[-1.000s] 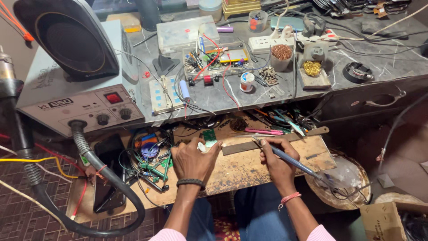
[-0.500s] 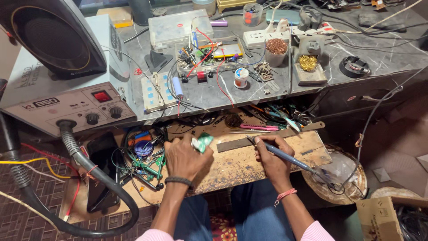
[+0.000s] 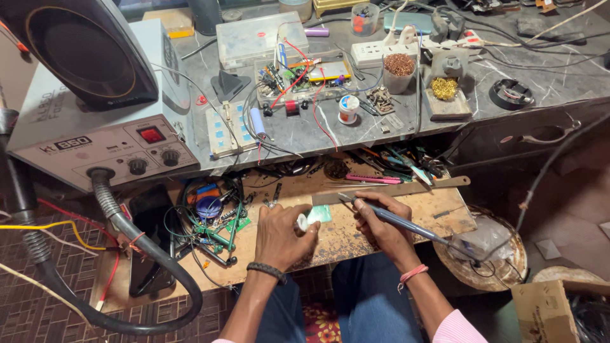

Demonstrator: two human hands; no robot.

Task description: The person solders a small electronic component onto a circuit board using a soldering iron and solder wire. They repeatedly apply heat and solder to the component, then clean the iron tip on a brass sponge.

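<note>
Our left hand closed on a small green board, right hand gripping a soldering iron, cardboard box at four o'clock, grey bench at twelve.

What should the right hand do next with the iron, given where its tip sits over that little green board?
Probably lower the soldering iron tip a touch down and left onto the small green board. The right hand holds the tip just above and right of the board, apart from it, while the left hand pins the board on the wooden work board.
</note>
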